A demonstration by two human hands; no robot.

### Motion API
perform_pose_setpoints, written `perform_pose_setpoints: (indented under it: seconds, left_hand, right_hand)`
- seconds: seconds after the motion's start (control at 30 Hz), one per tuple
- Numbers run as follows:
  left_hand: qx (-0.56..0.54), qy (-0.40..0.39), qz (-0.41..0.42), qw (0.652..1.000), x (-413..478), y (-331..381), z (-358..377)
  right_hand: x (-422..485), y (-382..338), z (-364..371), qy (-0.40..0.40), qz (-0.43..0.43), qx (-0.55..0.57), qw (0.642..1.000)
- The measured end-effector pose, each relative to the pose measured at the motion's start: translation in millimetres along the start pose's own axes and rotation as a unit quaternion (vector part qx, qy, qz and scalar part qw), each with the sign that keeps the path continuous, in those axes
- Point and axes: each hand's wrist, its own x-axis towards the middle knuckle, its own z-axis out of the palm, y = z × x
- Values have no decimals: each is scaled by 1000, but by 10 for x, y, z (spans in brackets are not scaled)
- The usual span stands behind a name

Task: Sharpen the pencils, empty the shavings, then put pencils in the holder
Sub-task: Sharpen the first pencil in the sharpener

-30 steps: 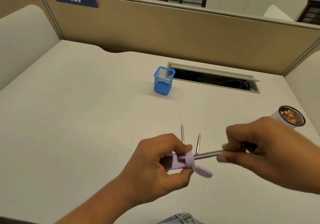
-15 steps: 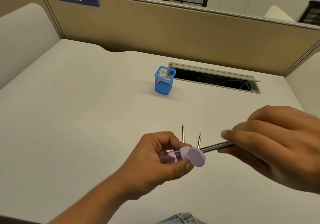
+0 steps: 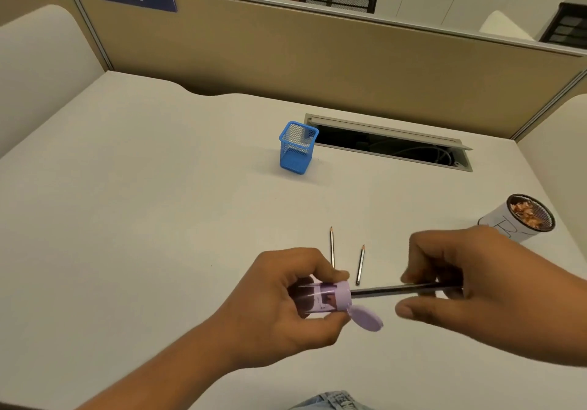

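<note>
My left hand (image 3: 279,301) grips a lilac pencil sharpener (image 3: 324,298) with a clear barrel; its round cap (image 3: 367,317) hangs open below. My right hand (image 3: 470,285) pinches a dark pencil (image 3: 390,290) whose tip is pushed into the sharpener's end. Two sharpened pencils (image 3: 332,246) (image 3: 360,263) lie on the desk just beyond my hands, points away from me. A blue mesh holder (image 3: 297,149) stands upright farther back, with no pencils in it.
A white cup with a mesh top holding shavings (image 3: 524,217) stands at the right, just behind my right hand. An open cable slot (image 3: 390,142) runs along the desk's back, next to the holder. Beige partition walls enclose the white desk (image 3: 143,203).
My right hand dropped lower and turned, uncovering the shavings cup again. The sharpener rolled in my left hand, so its cap swung from facing me to hanging below.
</note>
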Motion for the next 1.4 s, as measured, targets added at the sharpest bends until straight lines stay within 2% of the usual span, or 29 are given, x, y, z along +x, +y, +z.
perform_pose_setpoints:
  seconds: [0.03,0.1,0.13,0.2,0.23,0.3,0.33,0.37,0.43,0.47,0.5,0.53,0.6,0.63,0.73,0.87,0.93,1.0,1.1,1.17,1.27,1.33,1.4]
  left_hand:
    - [-43,0,-38,998,7,-2,4]
    - [-127,-2,-85,988,31,11,22]
    - [-157,-1,-90,983,43,21,31]
    - [-183,0,-87,979,49,31,44]
    - [-173,5,-81,982,44,22,49]
    - [-123,21,-54,991,28,-9,38]
    - [-85,24,-23,996,22,-30,24]
    - [-32,24,28,999,19,-55,8]
    - [101,12,130,986,16,-106,-15]
    - [146,0,158,977,7,-144,-14]
    - [165,-14,171,971,-4,-176,-4]
    - [169,-23,173,970,-20,-200,11]
    - [150,-21,157,976,-51,-242,50]
    - [132,-16,144,981,-68,-261,66]
    - [104,-2,103,989,-85,-299,62]
    - [177,5,99,979,-81,-297,40]
    - [168,18,86,982,-72,-301,41]
    - [133,34,69,988,-68,-302,65]
    - [73,54,56,994,-63,-298,111]
    - [62,56,57,995,-46,-304,107]
    - [131,34,108,985,-11,-344,52]
    - [189,15,169,967,5,-393,18]
    - [230,8,221,948,17,-447,0]
  right_hand:
    - [2,-7,-30,38,-74,-84,993]
    - [10,13,-64,113,-240,-219,939]
    - [29,28,-78,137,-296,-263,908]
    - [74,38,-80,195,-351,-309,862]
    - [83,36,-68,207,-356,-315,855]
    - [75,28,-24,182,-342,-299,872]
    - [59,27,2,151,-322,-275,893]
    - [51,12,29,119,-274,-233,926]
    - [91,-43,65,13,-84,-62,994]
    - [115,-51,77,-59,20,57,996]
    - [133,-19,97,-119,95,142,978]
    - [153,25,106,-176,128,180,959]
    - [171,43,111,-231,116,153,954]
    - [162,38,130,-226,95,124,961]
    - [128,2,164,-169,30,25,985]
    - [108,-36,197,-116,-34,-95,988]
    - [107,-70,172,-69,-70,-135,986]
    - [125,-58,104,-44,-137,-197,970]
    - [152,35,94,36,-235,-257,937]
    - [186,63,135,64,-276,-287,915]
    - [176,78,187,22,-241,-250,938]
    - [179,35,217,-27,-145,-164,975]
    - [194,27,236,-90,-35,-38,995]
